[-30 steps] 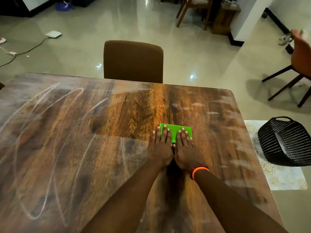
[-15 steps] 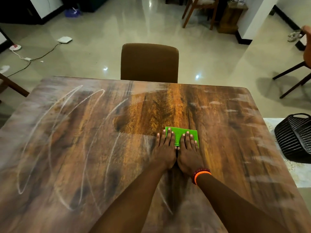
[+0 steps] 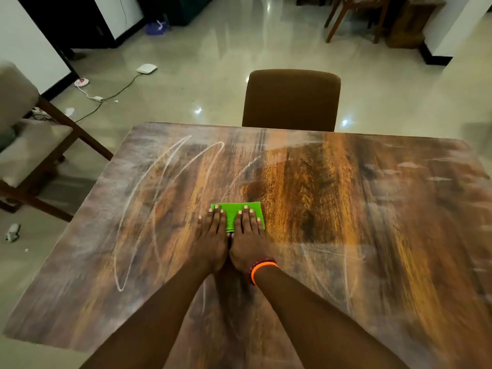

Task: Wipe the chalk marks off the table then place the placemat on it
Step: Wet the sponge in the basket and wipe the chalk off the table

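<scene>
A folded green cloth (image 3: 232, 211) lies flat on the wooden table (image 3: 346, 209), near its middle. My left hand (image 3: 213, 241) and my right hand (image 3: 249, 241) press down on the cloth side by side, fingers flat and pointing away from me. An orange band circles my right wrist. White chalk loops (image 3: 157, 193) cover the table's left half, and fainter chalk smears (image 3: 410, 166) remain at the right. The wood just beyond the cloth looks darker and free of chalk. No placemat is in view.
A brown chair (image 3: 291, 99) stands tucked at the table's far edge. A cushioned wooden chair (image 3: 29, 145) sits off the left side. Cables and a white device (image 3: 146, 68) lie on the glossy floor. More wooden furniture (image 3: 356, 17) stands at the back right.
Both hands have slid the green cloth leftward across the table towards the chalk loops. My view has swung left, so the black basket on the right has left the frame.
</scene>
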